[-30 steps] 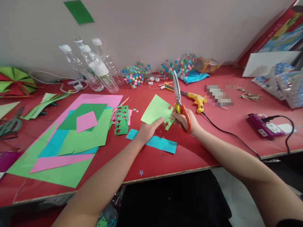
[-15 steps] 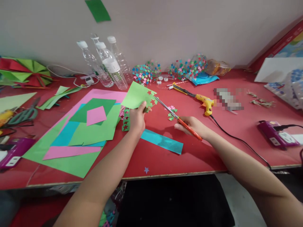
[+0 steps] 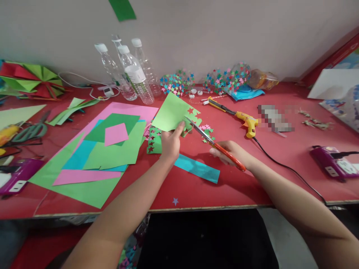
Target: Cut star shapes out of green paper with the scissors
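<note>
My left hand (image 3: pixel 171 144) pinches a light green paper sheet (image 3: pixel 169 112) with star-shaped holes along its right side. Gripped in my right hand (image 3: pixel 232 153) are red-handled scissors (image 3: pixel 215 144), their blades pointing up and left at the sheet's lower right part. Whether the blades touch the paper I cannot tell. Cut-out paper stars (image 3: pixel 207 131) in pink and green lie beyond the blades. Under my left hand is a darker green strip (image 3: pixel 153 144) with star holes. A blue paper strip (image 3: pixel 199 169) lies on the table between my forearms.
Stacked coloured paper (image 3: pixel 112 149) covers the left. Several plastic bottles (image 3: pixel 137 78) stand by the wall. At the right are a yellow glue gun (image 3: pixel 248 121) with a trailing cord and a purple power strip (image 3: pixel 333 164). Green-handled scissors (image 3: pixel 30 132) lie far left.
The green sheet and my left hand have shifted right, bringing the sheet nearer the scissors. The scissor blades now overlap its lower right part. The view has shifted slightly.
</note>
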`<state>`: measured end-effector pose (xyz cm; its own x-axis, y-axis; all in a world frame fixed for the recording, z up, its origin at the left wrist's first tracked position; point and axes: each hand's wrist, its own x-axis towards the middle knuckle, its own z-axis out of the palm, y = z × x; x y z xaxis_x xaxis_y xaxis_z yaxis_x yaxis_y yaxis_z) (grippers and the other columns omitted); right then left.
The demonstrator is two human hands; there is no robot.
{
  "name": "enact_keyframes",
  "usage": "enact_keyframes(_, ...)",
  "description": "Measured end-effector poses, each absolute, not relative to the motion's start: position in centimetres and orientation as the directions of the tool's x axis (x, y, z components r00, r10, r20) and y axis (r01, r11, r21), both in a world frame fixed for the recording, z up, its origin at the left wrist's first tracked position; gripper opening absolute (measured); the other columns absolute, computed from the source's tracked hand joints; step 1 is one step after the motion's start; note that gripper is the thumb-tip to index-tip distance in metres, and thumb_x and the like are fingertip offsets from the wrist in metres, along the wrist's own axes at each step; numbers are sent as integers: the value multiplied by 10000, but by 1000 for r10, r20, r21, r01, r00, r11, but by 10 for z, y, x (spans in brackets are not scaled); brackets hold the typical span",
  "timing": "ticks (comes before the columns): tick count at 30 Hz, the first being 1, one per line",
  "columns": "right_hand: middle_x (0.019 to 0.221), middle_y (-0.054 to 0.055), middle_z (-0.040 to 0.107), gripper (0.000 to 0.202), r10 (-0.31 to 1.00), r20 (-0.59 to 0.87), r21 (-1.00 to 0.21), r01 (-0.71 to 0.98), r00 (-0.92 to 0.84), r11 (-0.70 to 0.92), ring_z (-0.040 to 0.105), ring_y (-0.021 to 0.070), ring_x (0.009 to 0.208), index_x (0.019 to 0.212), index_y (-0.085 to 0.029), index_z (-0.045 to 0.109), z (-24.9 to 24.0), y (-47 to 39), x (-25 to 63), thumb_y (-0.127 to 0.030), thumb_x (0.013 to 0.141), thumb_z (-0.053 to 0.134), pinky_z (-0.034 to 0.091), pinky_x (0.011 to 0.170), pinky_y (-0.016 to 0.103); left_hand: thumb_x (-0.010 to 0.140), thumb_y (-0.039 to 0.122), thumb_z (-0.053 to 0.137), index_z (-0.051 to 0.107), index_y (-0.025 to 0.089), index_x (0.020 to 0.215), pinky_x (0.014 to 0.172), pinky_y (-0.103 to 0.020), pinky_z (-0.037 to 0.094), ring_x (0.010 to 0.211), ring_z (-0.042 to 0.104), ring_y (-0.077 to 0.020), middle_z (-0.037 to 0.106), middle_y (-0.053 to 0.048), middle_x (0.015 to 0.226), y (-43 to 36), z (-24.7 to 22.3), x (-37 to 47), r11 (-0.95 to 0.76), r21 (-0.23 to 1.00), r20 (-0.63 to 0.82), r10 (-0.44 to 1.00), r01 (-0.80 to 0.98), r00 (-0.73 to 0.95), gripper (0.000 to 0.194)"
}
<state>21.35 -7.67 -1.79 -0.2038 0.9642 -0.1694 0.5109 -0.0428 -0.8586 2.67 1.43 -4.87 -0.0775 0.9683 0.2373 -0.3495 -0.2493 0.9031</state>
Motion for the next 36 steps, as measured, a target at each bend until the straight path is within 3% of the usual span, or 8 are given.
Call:
enact_keyframes(8,428,-58,446,415,957,-195,-868,493,-215,-66,400,86,378,645,-186,524,-13,-77,211,-556,824,583,294,412,225,695,386,741,662,206,867,856,-359,538,1026,662,-230,716,-44,893,14,-58,26,-147,951,127,988,-271,-90,262)
enact_keyframes(13,436,-58,452,413,945,-220,-858,509,-242,-69,406,85,384,655,-182,529,-15,-77,213,-554,825,587,302,415,226,702,370,737,657,240,945,963,-366,505,1119,627,-218,702,-33,1070,19,-66,22,-147,958,112,982,-247,-150,286)
enact_keyframes(22,455,-61,439,438,941,-258,-854,508,-219,-116,407,82,401,684,-176,535,-16,-79,209,-590,823,570,319,432,225,659,390,777,686,243,944,1021,-345,465,1139,619,-210,712,-19,1057,12,-62,26,-93,951,55,990,-294,-133,333)
enact_keyframes(29,437,-53,439,472,937,-285,-866,474,-203,-160,420,91,395,686,-175,531,-18,-81,204,-624,831,533,340,425,231,664,389,776,691,247,959,1041,-365,451,1157,609,-222,695,-30,1136,9,-59,29,-124,930,89,989,-346,-115,338)
enact_keyframes(36,429,-60,418,486,953,-228,-867,487,-200,-105,369,69,362,663,-176,513,-22,-82,202,-626,845,505,299,409,229,682,363,760,671,248,994,1065,-375,433,1164,607,-211,692,-29,1145,9,-60,30,-110,932,70,989,-344,-127,344)
